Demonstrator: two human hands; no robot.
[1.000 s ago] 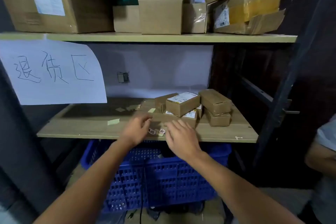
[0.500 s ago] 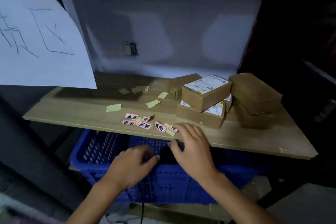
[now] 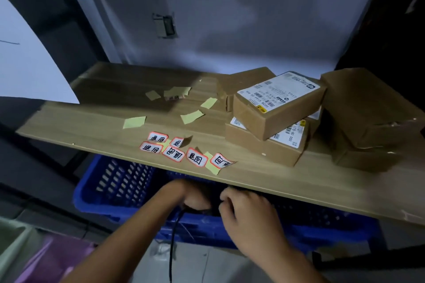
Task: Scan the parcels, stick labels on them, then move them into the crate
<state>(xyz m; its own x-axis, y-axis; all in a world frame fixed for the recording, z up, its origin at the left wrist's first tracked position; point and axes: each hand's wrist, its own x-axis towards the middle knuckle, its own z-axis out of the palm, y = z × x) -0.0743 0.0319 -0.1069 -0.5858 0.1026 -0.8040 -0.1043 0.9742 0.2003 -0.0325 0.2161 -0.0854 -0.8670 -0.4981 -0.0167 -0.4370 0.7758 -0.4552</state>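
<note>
Several brown cardboard parcels sit at the right of the wooden shelf; a labelled parcel lies on another labelled one, with plain parcels beside them. Several red-edged stickers lie near the shelf's front edge. The blue crate stands under the shelf. My left hand is inside the crate's mouth, closed around a dark object with a black cable hanging from it. My right hand is close beside it with fingers curled toward the same dark object, which the shadow mostly hides.
Yellow backing papers are scattered on the shelf's middle. A white paper sign hangs at the left. A wall socket is behind the shelf. Something pink lies on the floor at the lower left.
Both hands dropped from the stickers on the shelf edge to below it, into the crate's opening. The view tilted down and came closer.
</note>
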